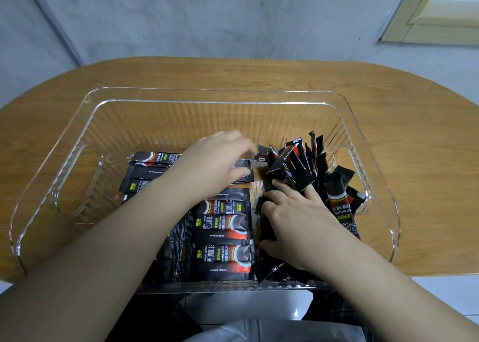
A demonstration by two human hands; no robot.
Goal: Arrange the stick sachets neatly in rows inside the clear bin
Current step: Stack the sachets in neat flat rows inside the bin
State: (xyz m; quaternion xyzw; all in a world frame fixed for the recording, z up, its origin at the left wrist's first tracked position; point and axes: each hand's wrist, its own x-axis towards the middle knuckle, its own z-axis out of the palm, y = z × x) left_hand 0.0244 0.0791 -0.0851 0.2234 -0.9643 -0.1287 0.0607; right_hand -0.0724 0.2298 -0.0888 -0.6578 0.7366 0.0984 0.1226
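Right hand (pixel 293 222) grips loose black stick sachets (pixel 293 170); left hand (pixel 220 157) pinches one sachet (pixel 243 170) w/ flat rows (pixel 223 238). Align ends inside clear ribbed plastic bin (pixel 85 123).

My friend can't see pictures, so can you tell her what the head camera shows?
Two hands reach into a clear bin on a wooden table. The left hand places a black stick sachet beside flat rows of sachets, while the right hand rests on a jumbled pile of sachets on the bin's right side.
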